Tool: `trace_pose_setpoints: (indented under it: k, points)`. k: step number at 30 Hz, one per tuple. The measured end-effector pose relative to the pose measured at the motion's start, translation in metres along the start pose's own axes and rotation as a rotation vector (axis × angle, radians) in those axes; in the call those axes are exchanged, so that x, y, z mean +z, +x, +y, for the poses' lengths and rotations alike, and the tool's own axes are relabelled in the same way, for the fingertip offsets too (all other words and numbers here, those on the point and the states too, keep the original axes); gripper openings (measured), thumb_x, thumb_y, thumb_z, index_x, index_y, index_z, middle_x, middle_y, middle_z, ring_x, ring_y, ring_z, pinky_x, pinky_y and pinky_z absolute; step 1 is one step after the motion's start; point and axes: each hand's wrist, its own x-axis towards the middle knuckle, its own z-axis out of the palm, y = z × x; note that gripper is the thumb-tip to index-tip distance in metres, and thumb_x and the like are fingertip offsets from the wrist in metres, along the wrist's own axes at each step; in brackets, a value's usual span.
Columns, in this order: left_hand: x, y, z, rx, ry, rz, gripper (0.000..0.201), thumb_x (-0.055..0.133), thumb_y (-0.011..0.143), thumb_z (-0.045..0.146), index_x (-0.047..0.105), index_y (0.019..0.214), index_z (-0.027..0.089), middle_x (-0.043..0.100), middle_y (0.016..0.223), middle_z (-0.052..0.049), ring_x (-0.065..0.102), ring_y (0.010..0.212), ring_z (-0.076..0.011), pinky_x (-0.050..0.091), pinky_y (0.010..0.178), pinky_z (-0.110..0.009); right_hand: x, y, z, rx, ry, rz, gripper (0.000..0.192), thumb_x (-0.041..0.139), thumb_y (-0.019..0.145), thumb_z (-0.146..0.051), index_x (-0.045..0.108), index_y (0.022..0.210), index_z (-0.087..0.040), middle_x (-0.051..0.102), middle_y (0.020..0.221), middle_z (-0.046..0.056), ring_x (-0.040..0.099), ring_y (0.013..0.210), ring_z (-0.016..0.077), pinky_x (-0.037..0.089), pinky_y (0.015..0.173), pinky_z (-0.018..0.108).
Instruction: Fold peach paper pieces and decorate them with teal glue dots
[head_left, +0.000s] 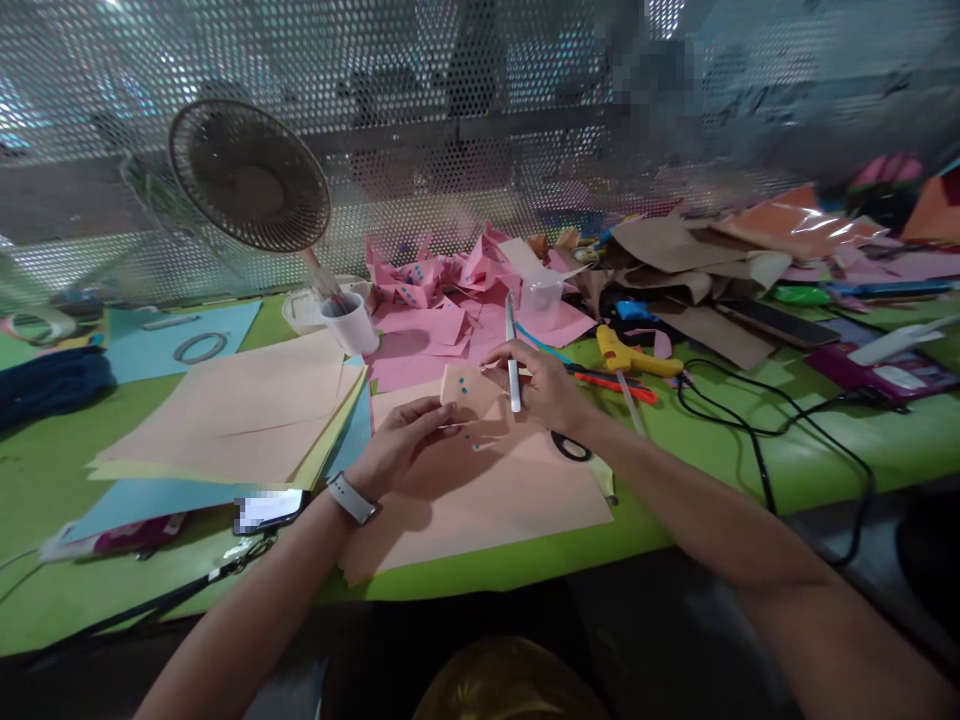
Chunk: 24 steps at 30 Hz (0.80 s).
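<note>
A small folded piece of peach paper (466,392) with a few blue dots is held up above larger peach sheets (480,510). My left hand (409,435) pinches its left edge between thumb and fingers. In my right hand (544,385), a slim white pen-like tool (514,385) stands nearly upright between the fingers, its upper end grey; its exact kind is unclear. Those right fingertips also reach the paper's right side. More small blue dots show on the peach paper just below. A black scissor handle (571,446) pokes out under my right wrist.
Peach and yellow sheets (225,410) are stacked left, near a white cup (350,322) and a fan (251,175). Folded pink papers (420,275) lie behind. At right are a yellow glue gun (637,355), black cables (757,435), a phone (780,322) and brown paper (675,245).
</note>
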Motion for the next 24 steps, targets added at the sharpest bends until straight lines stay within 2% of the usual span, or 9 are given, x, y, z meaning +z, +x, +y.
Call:
trace_pose_setpoints:
  k: [3,8,12,14,16,19,21,24]
  points:
    - [0.001,0.002,-0.004,-0.026,-0.085,0.072,0.031,0.090,0.062,0.033,0.073,0.080,0.015,0.075,0.084,-0.003,0.071,0.083,-0.0148,0.054,0.086,-0.027,0.002,0.001,0.001,-0.038,0.002,-0.024,0.022,0.064,0.089,-0.044,0.068,0.093,-0.023,0.065,0.077,0.000,0.059,0.068,0.0139,0.045,0.064,0.024]
    - [0.001,0.003,-0.006,-0.019,-0.116,0.087,0.030,0.092,0.059,0.032,0.075,0.074,0.013,0.073,0.077,-0.003,0.070,0.079,-0.0137,0.056,0.087,-0.028,0.004,0.002,0.002,-0.114,-0.036,-0.008,0.021,0.062,0.091,-0.043,0.070,0.098,-0.024,0.067,0.077,0.001,0.062,0.069,0.0157,0.049,0.067,0.027]
    - [-0.003,0.006,-0.004,0.090,-0.178,0.171,0.031,0.093,0.058,0.032,0.076,0.077,0.013,0.075,0.081,-0.004,0.071,0.081,-0.0152,0.057,0.088,-0.031,-0.011,0.006,-0.003,-0.201,-0.160,0.138,0.023,0.054,0.095,-0.036,0.067,0.111,-0.024,0.072,0.098,0.006,0.068,0.090,0.0201,0.051,0.082,0.032]
    - [-0.008,0.009,-0.001,0.183,-0.240,0.256,0.030,0.093,0.057,0.031,0.076,0.076,0.015,0.075,0.081,-0.003,0.071,0.082,-0.0149,0.057,0.087,-0.030,-0.025,0.008,-0.007,-0.188,-0.221,0.145,0.026,0.051,0.097,-0.033,0.064,0.116,-0.022,0.072,0.106,0.008,0.069,0.094,0.0207,0.050,0.084,0.033]
    - [-0.014,0.013,0.002,0.274,-0.297,0.336,0.027,0.091,0.059,0.028,0.075,0.077,0.016,0.075,0.084,-0.002,0.071,0.085,-0.0146,0.057,0.087,-0.029,-0.037,0.009,-0.011,-0.106,-0.316,0.011,0.027,0.050,0.097,-0.030,0.064,0.117,-0.021,0.073,0.104,0.008,0.069,0.091,0.0203,0.050,0.080,0.031]
    - [-0.023,0.017,0.006,0.356,-0.330,0.423,0.022,0.087,0.064,0.026,0.073,0.078,0.017,0.075,0.088,-0.001,0.071,0.089,-0.0145,0.056,0.089,-0.030,-0.042,0.006,-0.013,0.065,-0.584,-0.358,0.023,0.052,0.095,-0.025,0.068,0.111,-0.022,0.075,0.095,0.007,0.070,0.086,0.0206,0.045,0.072,0.027]
    - [-0.027,0.018,0.007,0.380,-0.328,0.452,0.020,0.086,0.066,0.025,0.073,0.079,0.018,0.076,0.089,-0.002,0.070,0.090,-0.0143,0.055,0.091,-0.031,-0.037,0.002,-0.012,0.109,-0.766,-0.566,0.022,0.051,0.094,-0.021,0.070,0.107,-0.021,0.076,0.095,0.008,0.069,0.087,0.0219,0.040,0.068,0.026]
    - [-0.028,0.019,0.007,0.394,-0.330,0.451,0.022,0.087,0.065,0.025,0.072,0.079,0.018,0.076,0.088,-0.001,0.070,0.088,-0.0139,0.056,0.090,-0.032,-0.023,-0.003,-0.007,0.086,-0.907,-0.735,0.027,0.048,0.092,-0.013,0.070,0.105,-0.021,0.076,0.096,0.009,0.068,0.088,0.0229,0.035,0.063,0.027]
